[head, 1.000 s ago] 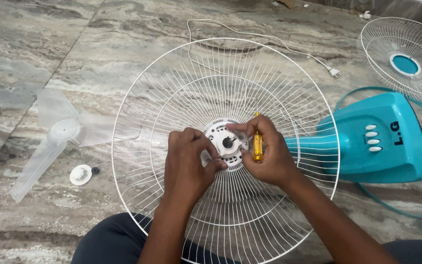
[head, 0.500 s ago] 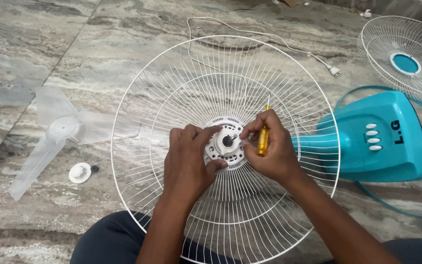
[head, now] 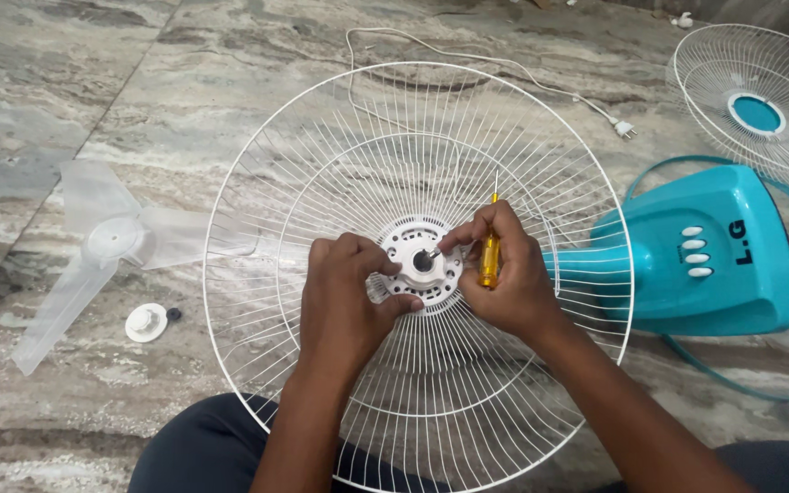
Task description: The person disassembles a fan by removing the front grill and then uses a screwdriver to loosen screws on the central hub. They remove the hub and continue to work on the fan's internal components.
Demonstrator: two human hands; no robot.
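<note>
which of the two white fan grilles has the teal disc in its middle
The smaller-looking grille lying apart at the top right corner of the floor. The large grille under both hands has a white hub with a dark hole instead.

Views: one, head-worn, looking steeply down from above the seated wearer onto a marbled stone floor [head: 66, 82]; no second view, so nothing is shared.

Facing: forward and down; wearer's dark-clad knees at the 6 o'clock edge, forearms entering from 6 and 5 o'clock.

Range: close, at arm's reach. Left hand [head: 344, 297] and right hand [head: 504, 274] sit just below frame centre on the white wire fan guard [head: 321, 164], which fills the middle.

Periphery: clear fan blade [head: 111, 237] at 9 o'clock; teal fan base [head: 714, 251] at 3 o'clock; second guard [head: 760, 100] cropped at 2 o'clock.
</note>
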